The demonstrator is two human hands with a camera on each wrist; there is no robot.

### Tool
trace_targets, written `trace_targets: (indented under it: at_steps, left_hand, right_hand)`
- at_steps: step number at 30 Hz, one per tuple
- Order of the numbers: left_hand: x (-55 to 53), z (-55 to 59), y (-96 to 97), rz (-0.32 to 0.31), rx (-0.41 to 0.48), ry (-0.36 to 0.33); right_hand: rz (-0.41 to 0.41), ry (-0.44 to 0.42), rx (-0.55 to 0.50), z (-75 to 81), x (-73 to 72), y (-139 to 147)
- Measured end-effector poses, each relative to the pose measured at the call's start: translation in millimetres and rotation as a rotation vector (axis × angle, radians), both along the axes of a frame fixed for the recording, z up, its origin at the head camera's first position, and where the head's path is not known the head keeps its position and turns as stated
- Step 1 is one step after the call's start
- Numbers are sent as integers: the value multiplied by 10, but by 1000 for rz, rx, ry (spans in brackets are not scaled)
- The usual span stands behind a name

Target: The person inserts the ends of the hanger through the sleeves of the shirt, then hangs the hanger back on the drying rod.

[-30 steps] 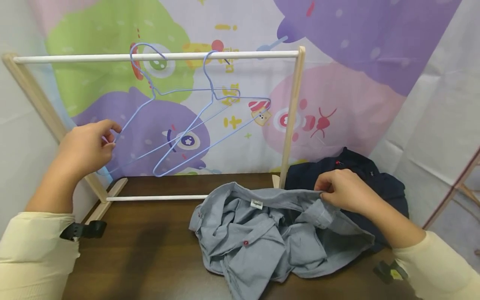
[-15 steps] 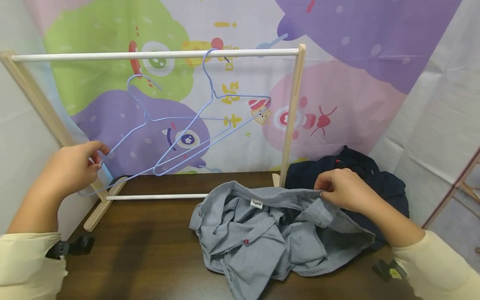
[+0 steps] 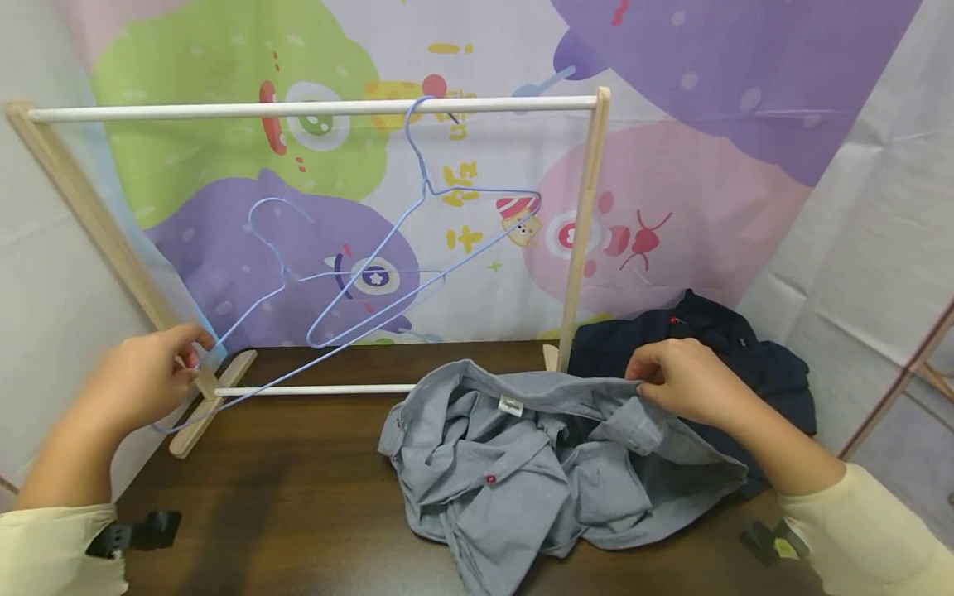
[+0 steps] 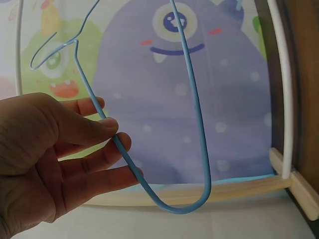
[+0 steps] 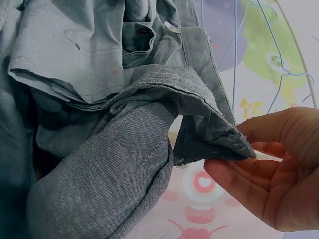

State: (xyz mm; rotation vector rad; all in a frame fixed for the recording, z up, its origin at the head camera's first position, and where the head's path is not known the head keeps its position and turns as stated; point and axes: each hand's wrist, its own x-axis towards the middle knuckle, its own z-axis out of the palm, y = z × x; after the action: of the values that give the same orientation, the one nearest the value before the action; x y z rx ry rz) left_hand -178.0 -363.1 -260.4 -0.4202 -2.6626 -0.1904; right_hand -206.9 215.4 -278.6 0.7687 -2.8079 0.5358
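My left hand point(image 3: 142, 377) pinches one arm of a thin blue wire hanger point(image 4: 202, 124) between thumb and fingers. That hanger hangs off the hand, its hook free below the rack's top bar. With thumb and fingertips, my right hand point(image 3: 686, 377) pinches the edge of a crumpled grey garment point(image 3: 507, 505), which bears a white label and a red button. Most of the garment lies on the table; its exact kind is hard to tell. In the right wrist view, the pinched corner of the grey garment point(image 5: 214, 124) folds out toward the fingers.
A second blue hanger point(image 3: 365, 265) hangs from the white top bar point(image 3: 224, 112) of a wooden rack point(image 3: 585, 232). Dark navy clothing point(image 3: 734, 364) is heaped behind my right hand. A cartoon-printed cloth point(image 3: 477, 50) backs the brown table point(image 3: 298, 497).
The pinched hanger has come off the top bar and moved down with my left hand, slightly to the left. My right hand and the grey garment have stayed almost still.
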Motion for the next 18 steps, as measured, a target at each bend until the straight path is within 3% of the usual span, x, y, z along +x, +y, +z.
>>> trace_targets:
  at_steps: [11, 14, 18]
  left_hand:
    - [104, -315, -65, -4, 48, -82]
    - [127, -421, -91, -40, 61, -55]
    - [151, -563, -111, -108, 142, -75]
  right_hand:
    - [6, 1, -14, -24, 11, 11]
    - [7, 1, -13, -27, 11, 13]
    - [8, 0, -8, -27, 12, 13]
